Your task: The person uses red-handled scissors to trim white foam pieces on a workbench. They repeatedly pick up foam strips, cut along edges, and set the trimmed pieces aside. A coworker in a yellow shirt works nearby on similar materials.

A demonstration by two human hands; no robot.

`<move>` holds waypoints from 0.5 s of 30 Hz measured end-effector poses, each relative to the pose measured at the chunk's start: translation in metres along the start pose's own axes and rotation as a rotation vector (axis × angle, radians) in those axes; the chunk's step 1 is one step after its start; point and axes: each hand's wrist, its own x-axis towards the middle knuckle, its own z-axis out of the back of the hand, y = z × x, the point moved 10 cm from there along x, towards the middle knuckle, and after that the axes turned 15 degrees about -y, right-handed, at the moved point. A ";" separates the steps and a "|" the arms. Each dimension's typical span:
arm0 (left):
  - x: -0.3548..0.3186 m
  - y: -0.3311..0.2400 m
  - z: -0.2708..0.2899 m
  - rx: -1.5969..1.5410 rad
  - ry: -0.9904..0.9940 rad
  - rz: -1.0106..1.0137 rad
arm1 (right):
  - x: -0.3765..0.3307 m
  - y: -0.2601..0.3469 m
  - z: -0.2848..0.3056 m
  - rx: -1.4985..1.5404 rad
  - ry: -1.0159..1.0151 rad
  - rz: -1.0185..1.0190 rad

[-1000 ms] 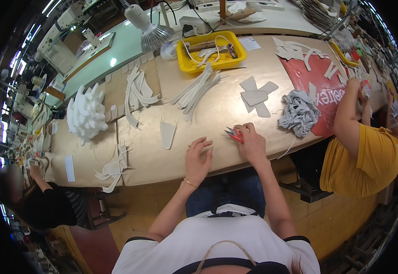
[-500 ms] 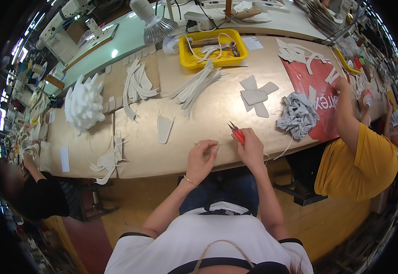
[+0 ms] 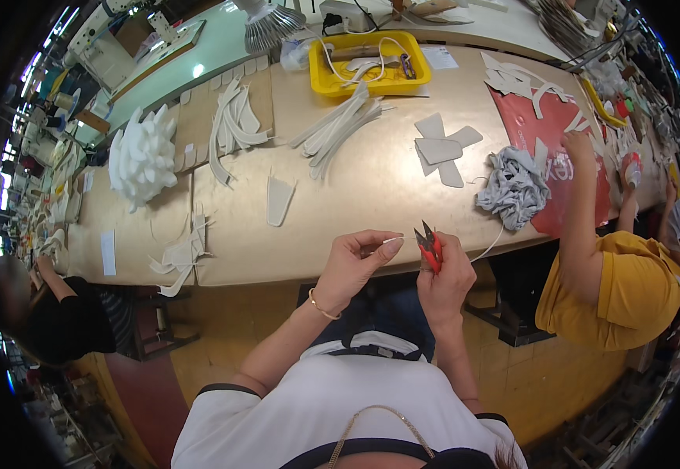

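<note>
Over the table's front edge, my left hand (image 3: 359, 262) pinches the tip of a thin white cord (image 3: 394, 241) between thumb and fingers. Close to its right, my right hand (image 3: 447, 275) is wrapped round red-handled snips (image 3: 431, 255). The dark blades point up and stand apart from each other. Another stretch of white cord (image 3: 490, 250) shows to the right of my right hand, below a crumpled grey cloth bundle (image 3: 513, 189). Whether both stretches are one cord is hidden by my hand. A single off-white cut piece (image 3: 280, 202) lies flat ahead of my left hand.
Crossed flat pieces (image 3: 443, 151), bundled strips (image 3: 344, 129) and a spiky white pile (image 3: 143, 160) lie on the table (image 3: 230, 234). A yellow tray (image 3: 328, 82) stands at the back. On the right, a person in a yellow shirt (image 3: 629, 289) reaches over a red sheet (image 3: 515, 117).
My left hand has closed into a pinch on the cord. The snips have moved right and turned more upright. The view has shifted slightly.
</note>
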 end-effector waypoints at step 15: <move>-0.021 -0.030 -0.011 0.273 0.130 -0.338 | -0.012 -0.021 0.005 0.583 0.249 -0.366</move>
